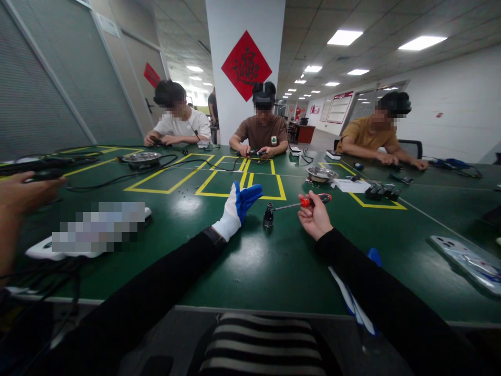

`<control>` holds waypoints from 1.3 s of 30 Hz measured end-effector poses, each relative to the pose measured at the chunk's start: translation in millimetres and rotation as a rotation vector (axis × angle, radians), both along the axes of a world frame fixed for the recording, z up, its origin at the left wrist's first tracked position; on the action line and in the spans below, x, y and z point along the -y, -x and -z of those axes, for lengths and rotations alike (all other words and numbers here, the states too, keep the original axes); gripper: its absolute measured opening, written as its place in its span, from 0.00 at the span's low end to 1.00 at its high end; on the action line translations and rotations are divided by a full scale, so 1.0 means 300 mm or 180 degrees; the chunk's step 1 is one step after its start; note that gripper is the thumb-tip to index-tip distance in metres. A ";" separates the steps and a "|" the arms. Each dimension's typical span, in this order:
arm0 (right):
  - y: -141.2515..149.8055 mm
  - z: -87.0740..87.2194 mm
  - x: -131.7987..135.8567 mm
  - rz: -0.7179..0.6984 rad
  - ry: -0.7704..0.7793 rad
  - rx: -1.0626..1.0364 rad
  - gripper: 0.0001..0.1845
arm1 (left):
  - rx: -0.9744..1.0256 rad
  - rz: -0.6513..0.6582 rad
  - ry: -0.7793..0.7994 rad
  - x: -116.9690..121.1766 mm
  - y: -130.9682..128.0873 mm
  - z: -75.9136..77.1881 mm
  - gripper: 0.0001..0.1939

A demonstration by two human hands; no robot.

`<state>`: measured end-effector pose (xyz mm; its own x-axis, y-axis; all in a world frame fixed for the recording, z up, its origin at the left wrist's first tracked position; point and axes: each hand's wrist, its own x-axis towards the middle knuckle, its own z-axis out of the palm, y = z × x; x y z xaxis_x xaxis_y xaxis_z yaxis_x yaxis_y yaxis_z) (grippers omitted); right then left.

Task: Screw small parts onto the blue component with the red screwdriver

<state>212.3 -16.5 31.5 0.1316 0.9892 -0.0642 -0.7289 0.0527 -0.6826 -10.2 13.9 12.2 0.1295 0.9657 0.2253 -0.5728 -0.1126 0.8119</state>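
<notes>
My left hand (238,206) wears a white glove with a blue coated palm. Its fingers are stretched out, and it holds nothing just above the green table (250,271). Bare, my right hand (316,216) grips a screwdriver (317,200) by its red and black handle. The shaft points left, and its tip reaches the upper part of a small black cylindrical piece (268,215); whether it touches cannot be told. That piece stands upright between my hands, apart from the left one.
A blue and white glove (352,300) lies partly under my right forearm. A phone (467,261) rests at right, a white power strip (43,248) at left. Metal bowls (321,175) and black parts (381,191) lie farther back. A co-worker's hand (27,193) enters at left; three people sit opposite.
</notes>
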 end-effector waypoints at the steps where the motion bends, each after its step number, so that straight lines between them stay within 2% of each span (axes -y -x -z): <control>1: 0.002 -0.002 0.002 -0.0024 -0.0019 -0.0040 0.10 | -0.0086 -0.0106 -0.0087 -0.004 -0.005 0.002 0.36; 6: 0.004 -0.005 0.007 -0.0058 -0.0052 -0.0216 0.12 | -0.0921 -0.0527 -0.0798 -0.003 -0.017 0.010 0.29; 9: -0.004 -0.002 0.006 0.0022 -0.0037 -0.0313 0.12 | -0.1825 -0.0480 -0.1233 0.018 -0.015 0.014 0.25; 12: -0.014 0.000 0.002 0.0060 -0.0034 -0.0395 0.13 | -0.2448 -0.0440 -0.1382 0.039 -0.014 0.012 0.21; 18: -0.016 0.001 0.002 0.0023 -0.0023 -0.0377 0.12 | -0.2561 -0.0454 -0.1474 0.067 -0.025 0.000 0.21; 23: -0.016 0.005 0.001 0.0040 -0.0046 -0.0332 0.13 | -0.2766 -0.0181 -0.1711 0.088 -0.034 0.007 0.35; 29: -0.016 0.010 -0.001 0.0024 -0.0041 -0.0316 0.12 | -0.3392 -0.0609 -0.2175 0.085 -0.029 0.017 0.40; 32: -0.012 0.008 0.002 0.0021 -0.0029 -0.0300 0.11 | -0.3714 -0.0854 -0.2163 0.071 -0.028 0.024 0.38; 36: -0.010 0.007 0.004 0.0009 -0.0017 -0.0279 0.11 | -0.3776 -0.0709 -0.2063 0.066 -0.024 0.026 0.33; 39: -0.011 0.010 0.001 0.0000 -0.0030 -0.0258 0.11 | -0.3975 -0.0753 -0.2160 0.076 -0.020 0.022 0.35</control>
<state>215.8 -16.7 28.4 0.1262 0.9899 -0.0652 -0.7817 0.0588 -0.6209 -4.3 -8.9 5.5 0.4364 0.7464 0.5025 0.5460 -0.6635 0.5115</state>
